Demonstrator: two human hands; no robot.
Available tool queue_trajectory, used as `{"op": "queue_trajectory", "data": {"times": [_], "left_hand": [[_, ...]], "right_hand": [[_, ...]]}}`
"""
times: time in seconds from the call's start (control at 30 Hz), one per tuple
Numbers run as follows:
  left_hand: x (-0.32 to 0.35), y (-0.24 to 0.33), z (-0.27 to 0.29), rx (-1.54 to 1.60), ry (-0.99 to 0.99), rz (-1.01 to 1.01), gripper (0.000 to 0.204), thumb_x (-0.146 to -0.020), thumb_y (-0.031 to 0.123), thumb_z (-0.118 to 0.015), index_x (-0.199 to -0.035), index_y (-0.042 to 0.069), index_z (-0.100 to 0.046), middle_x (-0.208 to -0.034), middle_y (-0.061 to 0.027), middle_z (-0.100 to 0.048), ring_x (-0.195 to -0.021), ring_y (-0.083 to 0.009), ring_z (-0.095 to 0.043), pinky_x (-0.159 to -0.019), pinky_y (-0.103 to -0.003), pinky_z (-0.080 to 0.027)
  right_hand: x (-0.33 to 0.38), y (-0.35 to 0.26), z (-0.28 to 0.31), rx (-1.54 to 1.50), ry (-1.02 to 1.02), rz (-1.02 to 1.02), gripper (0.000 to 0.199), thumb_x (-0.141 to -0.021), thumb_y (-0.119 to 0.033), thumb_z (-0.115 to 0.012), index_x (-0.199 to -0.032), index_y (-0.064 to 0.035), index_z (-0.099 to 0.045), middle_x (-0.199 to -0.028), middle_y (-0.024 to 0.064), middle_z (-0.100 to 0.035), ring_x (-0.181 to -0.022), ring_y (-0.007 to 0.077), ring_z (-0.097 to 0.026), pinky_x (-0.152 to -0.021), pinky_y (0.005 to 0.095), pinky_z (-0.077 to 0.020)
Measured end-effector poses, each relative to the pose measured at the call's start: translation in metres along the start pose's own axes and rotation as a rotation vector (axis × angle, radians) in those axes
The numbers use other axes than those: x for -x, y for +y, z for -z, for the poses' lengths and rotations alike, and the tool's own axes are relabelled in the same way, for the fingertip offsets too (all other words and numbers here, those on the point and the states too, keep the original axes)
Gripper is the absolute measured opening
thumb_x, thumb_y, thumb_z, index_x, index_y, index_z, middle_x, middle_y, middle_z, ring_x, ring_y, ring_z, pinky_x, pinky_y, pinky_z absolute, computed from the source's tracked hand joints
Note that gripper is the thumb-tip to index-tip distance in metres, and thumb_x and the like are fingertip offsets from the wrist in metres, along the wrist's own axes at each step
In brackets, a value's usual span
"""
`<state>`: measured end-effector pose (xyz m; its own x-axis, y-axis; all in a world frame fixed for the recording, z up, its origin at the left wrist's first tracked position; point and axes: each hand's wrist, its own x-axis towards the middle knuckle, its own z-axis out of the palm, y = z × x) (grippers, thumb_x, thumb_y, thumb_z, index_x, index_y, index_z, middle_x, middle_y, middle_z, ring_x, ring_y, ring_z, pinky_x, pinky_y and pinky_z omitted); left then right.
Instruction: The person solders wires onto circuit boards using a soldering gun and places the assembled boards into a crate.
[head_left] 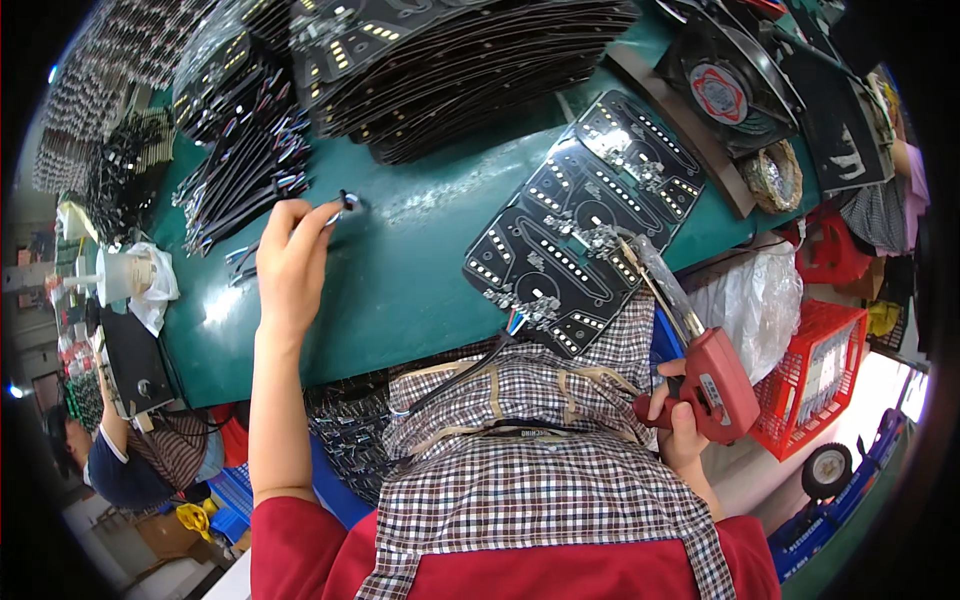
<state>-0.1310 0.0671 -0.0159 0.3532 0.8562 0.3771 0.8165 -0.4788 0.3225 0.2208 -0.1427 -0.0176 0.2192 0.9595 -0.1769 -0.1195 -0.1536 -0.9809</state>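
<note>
**Left hand pinches a small wire piece; right hand grips a red glue gun**

Seen from above, a person in a red top and checked apron sits at a green worktable (400, 270). The left hand (290, 265) reaches forward across the table, thumb and fingers closed in a pinch around a small dark wire connector (345, 203), which sticks out just past the fingertips and sits just above the table surface. Just beyond and to the left of that hand lies a loose pile of black cable leads (240, 175) with coloured ends, close to the hand but not touching it.

The right hand (675, 415) is lower, near the person's lap on the right side, wrapped firmly around the handle of a red glue gun (715, 385). The gun's nozzle points up and away toward a panel of black circuit boards (585, 220) lying flat on the table (the tip appears to rest at the panel's near edge, though contact is hard to confirm). A tall stack of similar black boards (470, 70) stands at the far side of the table. A red plastic basket (815, 375) sits to the right of the gun.
</note>
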Motion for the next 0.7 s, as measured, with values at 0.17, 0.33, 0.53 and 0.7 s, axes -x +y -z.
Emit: {"op": "queue_trajectory", "data": {"times": [0.17,0.33,0.53,0.7], "left_hand": [[-0.015,0.081,-0.026,0.193,0.123,-0.046,0.029,-0.07,-0.009,-0.064,-0.097,0.002,-0.065,-0.081,-0.01,-0.058,-0.066,-0.0189,-0.056,-0.057,-0.027,-0.045],[-0.03,0.146,-0.063,0.322,-0.004,0.075,0.028,-0.069,-0.004,-0.064,-0.097,0.003,-0.065,-0.088,-0.0102,-0.052,-0.069,-0.0211,-0.054,-0.061,-0.029,-0.046],[-0.01,0.154,-0.071,0.301,-0.166,-0.065,0.04,-0.067,-0.004,-0.058,-0.107,-0.002,-0.06,-0.099,-0.0136,-0.052,-0.08,-0.0262,-0.054,-0.068,-0.033,-0.048],[-0.014,0.165,-0.073,0.412,-0.092,0.049,0.03,-0.067,-0.006,-0.07,-0.096,0.0,-0.065,-0.09,-0.0083,-0.051,-0.065,-0.0156,-0.053,-0.057,-0.026,-0.045]], "right_hand": [[-0.013,0.0,0.003,-0.012,0.083,0.07,0.057,-0.084,-0.031,-0.062,-0.121,0.0059,-0.039,-0.106,0.0201,-0.052,-0.053,0.0137,-0.05,-0.046,0.0234,-0.0409],[-0.017,-0.003,0.005,-0.01,0.08,0.035,0.058,-0.083,-0.032,-0.063,-0.121,0.0057,-0.039,-0.106,0.02,-0.053,-0.054,0.0137,-0.05,-0.046,0.0233,-0.0396],[-0.013,-0.017,0.009,-0.037,0.011,-0.079,0.064,-0.081,-0.036,-0.065,-0.122,0.0055,-0.039,-0.105,0.0197,-0.055,-0.054,0.0153,-0.05,-0.046,0.0241,-0.0411],[-0.017,-0.021,0.007,-0.088,-0.037,-0.179,0.066,-0.08,-0.035,-0.067,-0.123,0.0057,-0.037,-0.103,0.0192,-0.056,-0.054,0.0156,-0.051,-0.047,0.0244,-0.0418]]}}
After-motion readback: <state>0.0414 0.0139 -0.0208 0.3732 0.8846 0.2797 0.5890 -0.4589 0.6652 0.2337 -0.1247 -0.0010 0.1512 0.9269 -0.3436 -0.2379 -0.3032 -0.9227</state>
